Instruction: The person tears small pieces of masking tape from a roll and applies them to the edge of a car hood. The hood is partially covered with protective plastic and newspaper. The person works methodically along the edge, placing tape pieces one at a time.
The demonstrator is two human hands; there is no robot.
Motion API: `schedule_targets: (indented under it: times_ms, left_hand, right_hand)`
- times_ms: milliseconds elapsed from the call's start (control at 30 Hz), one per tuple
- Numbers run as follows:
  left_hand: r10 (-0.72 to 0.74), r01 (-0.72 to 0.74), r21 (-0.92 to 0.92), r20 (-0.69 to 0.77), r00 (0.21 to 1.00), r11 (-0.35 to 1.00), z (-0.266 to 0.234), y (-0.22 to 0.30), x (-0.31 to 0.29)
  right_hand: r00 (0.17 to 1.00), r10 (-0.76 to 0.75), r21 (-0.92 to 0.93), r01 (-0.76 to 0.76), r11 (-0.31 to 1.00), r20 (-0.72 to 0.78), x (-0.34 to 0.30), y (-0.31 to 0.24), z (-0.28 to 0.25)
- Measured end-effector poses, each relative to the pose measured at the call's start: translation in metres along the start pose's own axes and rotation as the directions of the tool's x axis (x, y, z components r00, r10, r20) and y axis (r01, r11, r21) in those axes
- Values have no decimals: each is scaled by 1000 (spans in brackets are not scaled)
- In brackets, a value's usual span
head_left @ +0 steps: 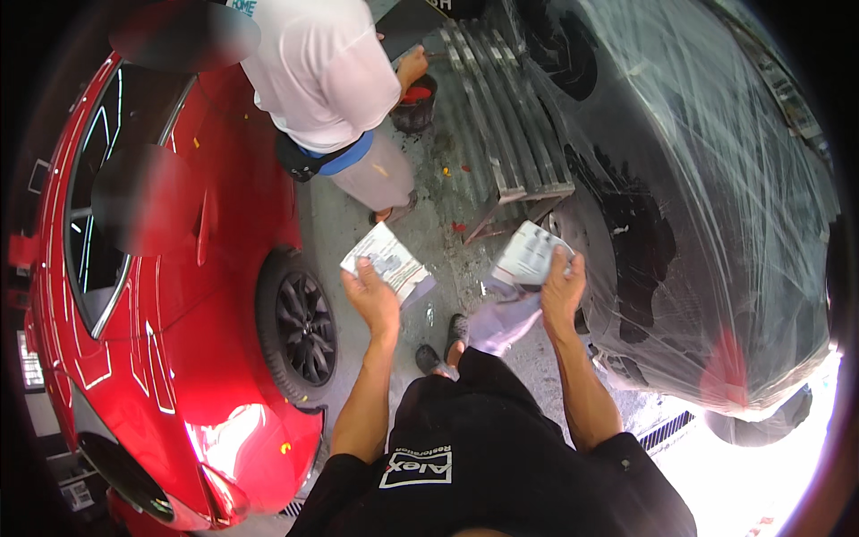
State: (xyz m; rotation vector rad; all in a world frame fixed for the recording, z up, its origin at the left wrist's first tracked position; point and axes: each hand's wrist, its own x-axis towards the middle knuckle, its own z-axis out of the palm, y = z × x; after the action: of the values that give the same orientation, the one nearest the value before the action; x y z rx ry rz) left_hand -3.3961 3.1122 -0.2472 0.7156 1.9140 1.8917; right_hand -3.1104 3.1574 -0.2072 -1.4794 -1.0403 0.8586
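In front of me, my left hand [372, 294] pinches a white printed sheet [383, 255] with a grey-purple edge, thumb on top. To the right, my right hand [562, 288] grips a second printed sheet [528, 254] at its right side, tilted. Below that sheet hangs a pale lilac, cloth-like piece [503, 320]; it seems to come from the right hand, but the join is blurred. The two sheets are apart from each other, held above the grey floor.
A glossy red car [233, 327] stands at left. A dark car [716, 224] under clear plastic film is at right. Between them are a metal bench [506, 107], a dark bucket [414, 112] with something red inside, and another person [322, 80] in a white shirt.
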Motion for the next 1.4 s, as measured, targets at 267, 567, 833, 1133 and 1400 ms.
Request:
schedule_targets:
  times_ms: [267,567,833,1133,1400]
  left_hand:
    - [-123,130,-39,146,982,991,-25,-3,91]
    - [-343,508,-351,436,832,787,10,29,203]
    - [-78,372,-267,713,697,889,158,114,310]
    - [255,349,-433,855,452,831,273,259,336]
    - [157,447,-263,953,260,855,337,289,387]
  right_hand:
    - [990,20,17,-23,1000,142,73,-20,23]
    - [840,229,357,-434,827,491,115,-29,204]
    - [661,297,35,-440,897,689,181,-160,269]
    - [953,-130,80,112,991,276,239,-310,233]
    - [925,-17,328,-117,938,379,336,-346,236]
